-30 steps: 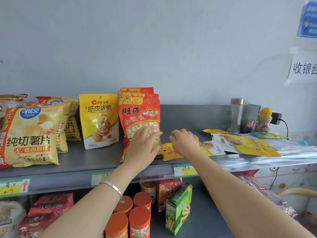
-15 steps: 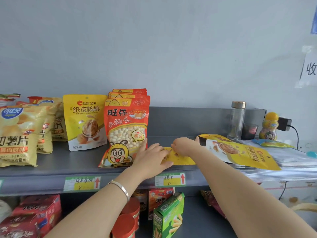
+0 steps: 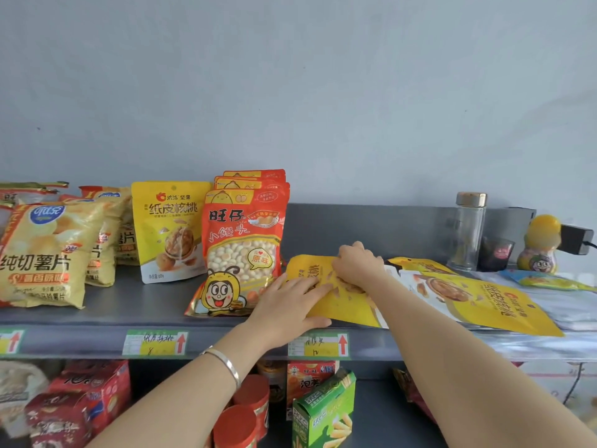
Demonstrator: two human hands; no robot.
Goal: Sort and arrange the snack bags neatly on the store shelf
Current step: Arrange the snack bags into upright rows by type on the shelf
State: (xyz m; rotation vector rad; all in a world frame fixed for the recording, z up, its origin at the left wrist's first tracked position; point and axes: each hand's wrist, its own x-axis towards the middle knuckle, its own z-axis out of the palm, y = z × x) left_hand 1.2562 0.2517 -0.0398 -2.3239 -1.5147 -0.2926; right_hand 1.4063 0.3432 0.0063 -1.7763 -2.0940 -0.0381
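A yellow walnut bag (image 3: 345, 310) lies flat on the grey shelf (image 3: 80, 339), just right of an upright row of red bun-snack bags (image 3: 242, 247). My left hand (image 3: 290, 307) rests on the flat bag's left end, fingers spread, thumb at its front edge. My right hand (image 3: 358, 266) grips its far side with bent fingers. Another yellow walnut bag (image 3: 171, 231) stands upright left of the red row. Potato chip bags (image 3: 42, 253) stand at the far left. To the right, a second flat walnut bag (image 3: 478, 299) overlaps a third (image 3: 416, 263).
A glass bottle (image 3: 468, 231), a yellow toy-shaped bottle (image 3: 542, 244) and a plugged-in charger (image 3: 578, 237) stand at the shelf's back right. On the lower shelf are red cans (image 3: 242, 415), a green box (image 3: 323, 412) and red boxes (image 3: 80, 399).
My left hand left the front red bag, which stays upright, and moved right onto the flat yellow bag. My right hand stayed on that bag. The view moved closer.
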